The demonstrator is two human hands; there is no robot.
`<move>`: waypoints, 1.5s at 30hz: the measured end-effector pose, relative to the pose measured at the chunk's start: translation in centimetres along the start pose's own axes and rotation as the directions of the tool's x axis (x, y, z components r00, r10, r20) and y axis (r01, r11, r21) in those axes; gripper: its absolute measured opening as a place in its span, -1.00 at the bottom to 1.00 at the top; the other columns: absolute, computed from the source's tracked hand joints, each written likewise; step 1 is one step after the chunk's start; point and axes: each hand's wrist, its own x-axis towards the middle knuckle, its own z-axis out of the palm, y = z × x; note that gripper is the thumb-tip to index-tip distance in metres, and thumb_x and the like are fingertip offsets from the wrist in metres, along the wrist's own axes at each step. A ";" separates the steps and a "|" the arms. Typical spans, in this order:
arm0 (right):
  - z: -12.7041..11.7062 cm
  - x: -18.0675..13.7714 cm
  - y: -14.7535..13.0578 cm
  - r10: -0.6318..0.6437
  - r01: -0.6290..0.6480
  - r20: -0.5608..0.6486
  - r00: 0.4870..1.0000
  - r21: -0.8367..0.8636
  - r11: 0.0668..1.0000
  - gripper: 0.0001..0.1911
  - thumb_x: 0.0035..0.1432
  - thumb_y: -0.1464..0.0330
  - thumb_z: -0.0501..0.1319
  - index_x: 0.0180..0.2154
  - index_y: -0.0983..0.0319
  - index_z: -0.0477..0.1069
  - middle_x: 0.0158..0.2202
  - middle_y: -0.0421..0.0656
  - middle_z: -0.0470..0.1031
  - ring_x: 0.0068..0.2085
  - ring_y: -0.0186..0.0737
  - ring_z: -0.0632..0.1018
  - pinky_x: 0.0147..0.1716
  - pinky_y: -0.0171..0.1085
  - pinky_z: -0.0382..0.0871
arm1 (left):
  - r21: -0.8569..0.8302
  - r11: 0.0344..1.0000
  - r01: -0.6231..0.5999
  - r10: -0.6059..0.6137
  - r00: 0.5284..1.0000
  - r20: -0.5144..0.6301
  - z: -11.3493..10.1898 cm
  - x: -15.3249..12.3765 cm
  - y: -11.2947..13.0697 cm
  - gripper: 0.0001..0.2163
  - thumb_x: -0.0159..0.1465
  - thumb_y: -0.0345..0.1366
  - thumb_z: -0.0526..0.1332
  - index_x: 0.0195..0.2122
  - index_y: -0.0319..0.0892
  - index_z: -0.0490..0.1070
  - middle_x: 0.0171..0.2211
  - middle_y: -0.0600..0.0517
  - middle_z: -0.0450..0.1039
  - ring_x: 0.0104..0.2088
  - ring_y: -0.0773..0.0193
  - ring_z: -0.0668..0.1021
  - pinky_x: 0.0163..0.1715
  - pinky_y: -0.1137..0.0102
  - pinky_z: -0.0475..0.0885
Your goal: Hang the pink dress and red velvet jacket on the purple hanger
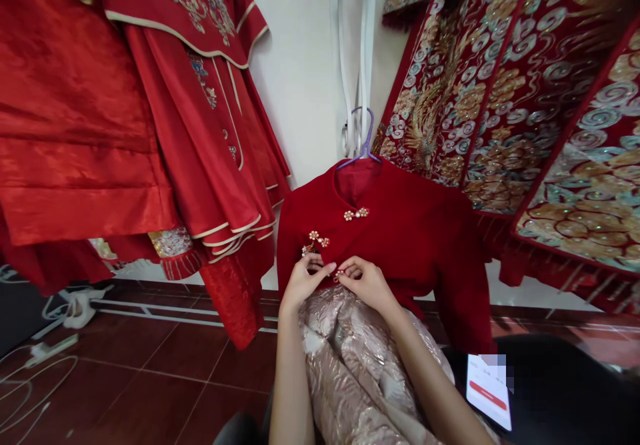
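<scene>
A dark red jacket (390, 212) hangs in front of me on a purple hanger (367, 145). Flower-shaped fasteners with beads sit on it: one fastener (357, 214) below the collar, another fastener (319, 238) at the left of the chest. At the jacket's lower front, my left hand (307, 282) pinches a small beaded fastener (339, 276) between thumb and finger. From the other side, my right hand (367, 282) closes its fingertips on the same fastener. Below both hands spreads shiny, pinkish-silver fabric (350, 358) with a crinkled pattern.
Red garments (200, 98) with pale trim hang at left, and heavily embroidered red garments (500, 98) at right. A lit phone (487, 392) lies on a black surface (565, 392). White cables (30, 392), a power strip (55, 348) and a white shoe (80, 310) are low at left.
</scene>
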 end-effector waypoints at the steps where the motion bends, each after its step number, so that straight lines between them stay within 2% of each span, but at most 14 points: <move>1: -0.2 0.0 -0.2 0.015 -0.016 0.015 1.000 0.039 0.999 -0.86 -0.09 0.36 0.23 -0.39 0.25 0.43 -0.46 -0.19 0.47 -0.40 -0.30 0.48 -0.34 -0.32 0.34 | -0.064 0.998 -0.004 0.000 0.998 -0.059 0.1 0.1 0.2 -0.67 -0.04 -0.17 0.41 -0.31 -0.26 0.48 -0.32 -0.06 0.53 -0.33 0.28 0.54 -0.28 0.40 0.44; 3: -1.0 -0.1 -0.8 0.031 -0.045 0.091 0.995 0.153 0.987 -0.89 -0.08 0.36 0.20 -0.42 0.25 0.39 -0.49 -0.22 0.44 -0.45 -0.34 0.43 -0.42 -0.36 0.30 | -0.230 0.973 -0.022 -0.014 0.988 -0.153 0.4 0.3 0.7 -0.64 0.04 -0.10 0.35 -0.23 -0.24 0.49 -0.20 -0.10 0.52 -0.24 0.25 0.55 -0.23 0.37 0.45; 6: -2.5 -0.4 -1.6 0.023 -0.097 0.236 0.971 0.304 0.948 -0.91 -0.02 0.36 0.12 -0.41 0.23 0.33 -0.54 -0.28 0.35 -0.57 -0.44 0.28 -0.60 -0.42 0.12 | -0.480 0.877 -0.025 -0.047 0.989 -0.139 1.0 0.6 1.2 -0.63 0.14 -0.05 0.26 -0.16 -0.25 0.50 -0.03 -0.17 0.47 -0.12 0.20 0.54 -0.11 0.31 0.44; 8: -3.5 -0.6 -2.0 0.009 -0.116 0.294 0.956 0.349 0.930 -0.93 0.01 0.37 0.09 -0.40 0.22 0.31 -0.55 -0.30 0.30 -0.60 -0.46 0.21 -0.66 -0.44 0.02 | -0.567 0.823 0.009 -0.078 0.992 -0.098 1.4 0.6 1.3 -0.66 0.15 -0.10 0.27 -0.18 -0.27 0.51 -0.04 -0.19 0.48 -0.12 0.20 0.55 -0.05 0.29 0.42; 10: -4.1 -0.9 -2.2 -0.020 -0.111 0.336 0.941 0.367 0.924 -0.94 0.01 0.38 0.10 -0.39 0.22 0.29 -0.53 -0.30 0.28 -0.58 -0.46 0.22 -0.66 -0.45 0.03 | -0.596 0.802 0.036 -0.120 0.987 -0.103 1.8 0.7 1.3 -0.71 0.11 -0.18 0.32 -0.22 -0.28 0.51 -0.10 -0.18 0.52 -0.18 0.22 0.57 -0.05 0.28 0.42; 14: -4.4 -1.2 -2.3 -0.056 -0.106 0.404 0.913 0.368 0.924 -0.95 0.01 0.40 0.11 -0.39 0.23 0.28 -0.49 -0.28 0.27 -0.53 -0.44 0.27 -0.65 -0.46 0.07 | -0.605 0.794 0.061 -0.176 0.975 -0.132 2.0 0.8 1.1 -0.74 0.09 -0.22 0.34 -0.27 -0.30 0.51 -0.20 -0.17 0.55 -0.25 0.25 0.58 -0.08 0.28 0.43; 20: -4.0 -1.1 -2.3 -0.058 -0.110 0.420 0.906 0.365 0.924 -0.95 0.00 0.41 0.11 -0.39 0.24 0.28 -0.49 -0.27 0.27 -0.53 -0.45 0.26 -0.66 -0.46 0.06 | -0.600 0.800 -0.007 -0.145 0.968 -0.204 2.3 0.9 1.2 -0.73 0.02 -0.24 0.39 -0.27 -0.26 0.53 -0.25 -0.10 0.57 -0.30 0.33 0.57 -0.20 0.41 0.43; 26: -4.0 -1.1 -2.3 -0.063 -0.105 0.426 0.902 0.360 0.927 -0.96 0.01 0.43 0.12 -0.39 0.24 0.29 -0.48 -0.26 0.28 -0.53 -0.45 0.26 -0.65 -0.45 0.06 | -0.641 0.767 0.005 -0.197 0.953 -0.229 2.7 1.1 1.2 -0.78 0.04 -0.22 0.37 -0.33 -0.24 0.54 -0.30 -0.05 0.57 -0.37 0.41 0.56 -0.33 0.51 0.41; 35: -3.8 -1.0 -2.0 -0.065 -0.104 0.433 0.899 0.354 0.929 -0.96 0.05 0.40 0.12 -0.38 0.24 0.29 -0.49 -0.28 0.27 -0.54 -0.46 0.24 -0.65 -0.46 0.04 | -0.544 0.839 -0.002 -0.182 0.941 -0.285 3.2 1.5 1.0 -0.75 0.02 -0.24 0.36 -0.30 -0.26 0.56 -0.20 -0.14 0.57 -0.28 0.29 0.59 -0.29 0.45 0.43; 43: -3.8 -1.1 -2.2 -0.065 -0.105 0.431 0.900 0.357 0.928 -0.93 0.06 0.36 0.14 -0.39 0.23 0.28 -0.49 -0.29 0.27 -0.54 -0.46 0.25 -0.65 -0.47 0.05 | -0.521 0.853 0.022 -0.229 0.914 -0.335 3.5 1.9 0.8 -0.75 0.00 -0.24 0.37 -0.31 -0.25 0.55 -0.29 -0.08 0.58 -0.38 0.36 0.57 -0.41 0.52 0.39; 45: -4.0 -1.1 -2.3 -0.066 -0.105 0.437 0.897 0.355 0.929 -0.94 0.07 0.37 0.13 -0.38 0.23 0.29 -0.51 -0.29 0.27 -0.55 -0.46 0.25 -0.65 -0.47 0.07 | -0.510 0.859 0.041 -0.224 0.927 -0.302 3.5 1.6 1.1 -0.74 0.00 -0.21 0.37 -0.31 -0.26 0.54 -0.33 -0.07 0.58 -0.41 0.36 0.56 -0.45 0.53 0.38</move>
